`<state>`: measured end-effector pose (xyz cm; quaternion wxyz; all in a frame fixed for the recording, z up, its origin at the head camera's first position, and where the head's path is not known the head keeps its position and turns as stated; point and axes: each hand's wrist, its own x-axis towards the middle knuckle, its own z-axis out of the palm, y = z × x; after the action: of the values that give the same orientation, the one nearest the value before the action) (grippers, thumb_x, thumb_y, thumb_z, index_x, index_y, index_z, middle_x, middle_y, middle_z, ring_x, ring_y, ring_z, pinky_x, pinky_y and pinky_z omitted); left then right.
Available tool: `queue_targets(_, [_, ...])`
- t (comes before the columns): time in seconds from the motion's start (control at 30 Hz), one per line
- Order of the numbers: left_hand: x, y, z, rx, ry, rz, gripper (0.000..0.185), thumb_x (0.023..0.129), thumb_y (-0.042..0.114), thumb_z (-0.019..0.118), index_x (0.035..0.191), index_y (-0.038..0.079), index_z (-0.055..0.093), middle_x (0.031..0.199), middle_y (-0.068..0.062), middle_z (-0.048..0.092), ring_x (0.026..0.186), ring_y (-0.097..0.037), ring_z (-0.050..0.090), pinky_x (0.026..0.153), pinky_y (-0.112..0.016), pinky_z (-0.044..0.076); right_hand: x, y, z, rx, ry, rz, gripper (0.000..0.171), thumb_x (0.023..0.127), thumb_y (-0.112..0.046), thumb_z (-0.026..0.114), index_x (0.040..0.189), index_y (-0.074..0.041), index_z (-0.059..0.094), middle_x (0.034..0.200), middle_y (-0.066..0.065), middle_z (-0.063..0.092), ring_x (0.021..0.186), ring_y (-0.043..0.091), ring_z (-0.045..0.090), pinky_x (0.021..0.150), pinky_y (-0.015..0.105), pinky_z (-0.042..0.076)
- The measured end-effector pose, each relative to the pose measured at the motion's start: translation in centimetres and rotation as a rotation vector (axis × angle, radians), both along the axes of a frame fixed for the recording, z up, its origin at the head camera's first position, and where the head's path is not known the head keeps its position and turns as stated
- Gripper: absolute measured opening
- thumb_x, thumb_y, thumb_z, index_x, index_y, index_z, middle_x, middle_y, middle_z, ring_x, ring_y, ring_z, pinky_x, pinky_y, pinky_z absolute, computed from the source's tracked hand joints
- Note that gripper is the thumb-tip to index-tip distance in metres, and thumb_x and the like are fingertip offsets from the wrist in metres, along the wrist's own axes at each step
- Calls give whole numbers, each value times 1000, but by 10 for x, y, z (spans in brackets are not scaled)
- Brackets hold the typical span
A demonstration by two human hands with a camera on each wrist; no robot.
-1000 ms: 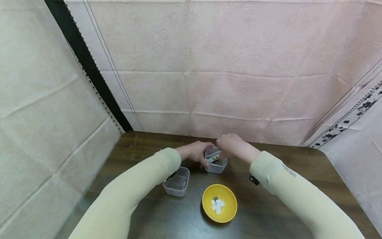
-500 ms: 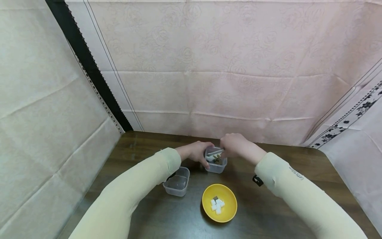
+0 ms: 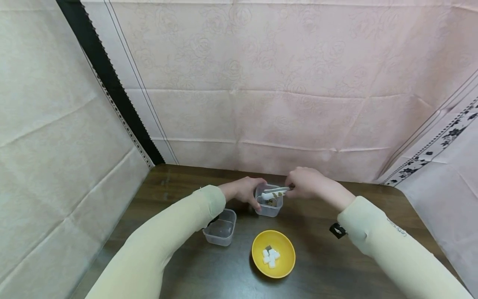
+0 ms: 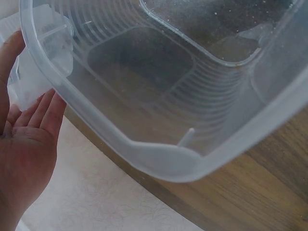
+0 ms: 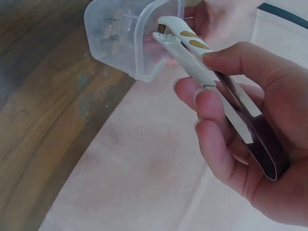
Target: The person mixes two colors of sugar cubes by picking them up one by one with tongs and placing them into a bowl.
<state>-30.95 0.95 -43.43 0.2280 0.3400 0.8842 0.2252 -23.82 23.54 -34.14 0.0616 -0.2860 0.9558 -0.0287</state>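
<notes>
Right hand (image 3: 306,182) has drawn rightward, lifting squeezed tongs (image 3: 275,192)

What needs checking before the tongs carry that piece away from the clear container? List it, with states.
1. Right hand grips the tongs: ok.
2. Small dark piece pinched at the tong tips: ok; security of the grip: cannot tell.
3. Left hand steadies the clear container: ok.
4. Tong tips above the container rim: ok.
5. Yellow bowl unobstructed, white cubes inside: ok.
6. Empty clear container out of the path: ok.
</notes>
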Motion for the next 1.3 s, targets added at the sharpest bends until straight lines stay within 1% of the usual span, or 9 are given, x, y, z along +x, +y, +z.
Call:
queue_targets(0.13, [2,0,0,-1,8,4,89,79,26,98,154,15,51,148,-9,61,124,-22,60,115,-42,48,7,5,6,-7,-1,-6,19,86,-19,76,68,-22,70,63,-11,54,57,9,42,50,28,31])
queue_targets(0.27, [3,-1,0,4,9,3,90,79,25,99,154,14,51,146,-9,63,123,-22,60,114,-41,49,15,9,12,-24,-14,-8,16,87,-17,76,72,-21,74,63,-12,54,57,8,42,50,27,32])
queue_targets(0.37, [2,-2,0,5,8,1,91,79,26,99,155,15,50,146,-9,62,123,-22,60,114,-41,48,23,12,16,-49,-28,-3,16,88,-16,75,73,-21,73,61,-13,51,55,6,40,51,26,31])
queue_targets(0.53, [1,-4,0,10,5,-1,91,79,27,99,154,15,50,145,-9,63,123,-22,60,114,-41,48,36,15,21,-83,-24,22,18,87,-16,74,72,-25,70,60,-15,46,55,4,37,51,25,27])
queue_targets(0.7, [0,-4,0,11,4,1,91,79,27,99,154,16,50,145,-9,62,122,-22,60,114,-41,49,51,16,24,-126,-57,44,21,88,-12,74,73,-25,69,62,-16,47,57,2,39,52,23,30])
queue_targets(0.8, [1,-4,-1,12,7,2,91,78,27,99,155,15,50,145,-9,62,122,-22,60,114,-41,48,60,16,25,-139,-79,62,24,87,-10,73,71,-26,66,61,-17,44,56,0,37,51,22,29])
queue_targets(0.93, [2,-4,0,17,-5,11,91,79,27,99,155,16,50,143,-8,63,121,-22,60,113,-42,50,70,16,25,-142,-76,99,26,87,-10,73,69,-27,64,60,-19,41,55,-2,34,51,21,27])
queue_targets(1.0, [2,-4,1,22,-11,13,90,79,26,98,155,16,50,141,-8,63,120,-22,60,112,-42,50,75,16,26,-142,-80,114,26,87,-11,74,70,-27,64,61,-19,41,56,-2,34,51,21,27])
queue_targets(1.3, [5,-3,4,27,-9,-2,89,80,24,98,154,14,50,143,-9,63,122,-22,60,113,-41,49,92,12,24,-93,-56,184,27,84,-10,76,68,-27,61,61,-20,38,57,-3,32,50,20,25])
